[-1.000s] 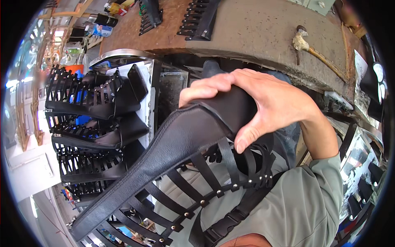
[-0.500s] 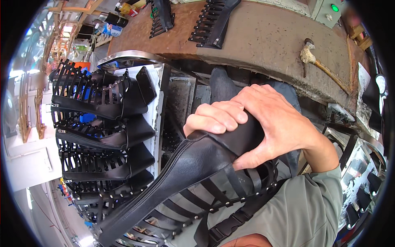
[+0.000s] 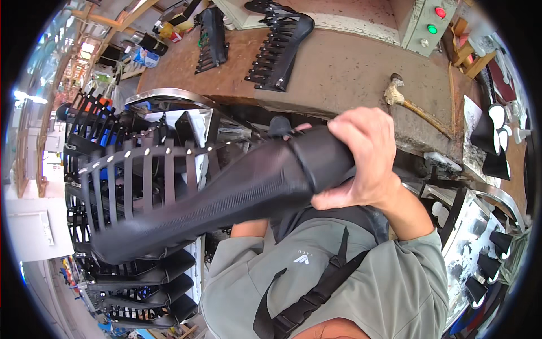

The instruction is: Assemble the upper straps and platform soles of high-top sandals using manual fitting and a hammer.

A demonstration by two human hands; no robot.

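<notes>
A tall black strappy boot upper (image 3: 226,198), with a long zipper and studded straps, lies slantwise across my view above my lap. My right hand (image 3: 364,161) is closed around its broad right end, the thumb below and the fingers over the top. Most of my left hand (image 3: 297,130) is hidden behind the upper; only some fingertips show at its upper edge, gripping it, and my left forearm shows below it. Slight blur covers the straps and the lower left end.
More black strappy uppers (image 3: 149,279) are stacked on a rack at the left. Two others (image 3: 282,53) (image 3: 212,42) lie on the workbench (image 3: 333,68). A hammer (image 3: 420,110) rests at the bench's right, near a box with red and green lights (image 3: 432,28). Black pieces (image 3: 480,260) sit at the right.
The boot upper has been turned over and raised toward the left, its studded straps now on the far side. My right hand has shifted with it; my left hand has gone behind it.
</notes>
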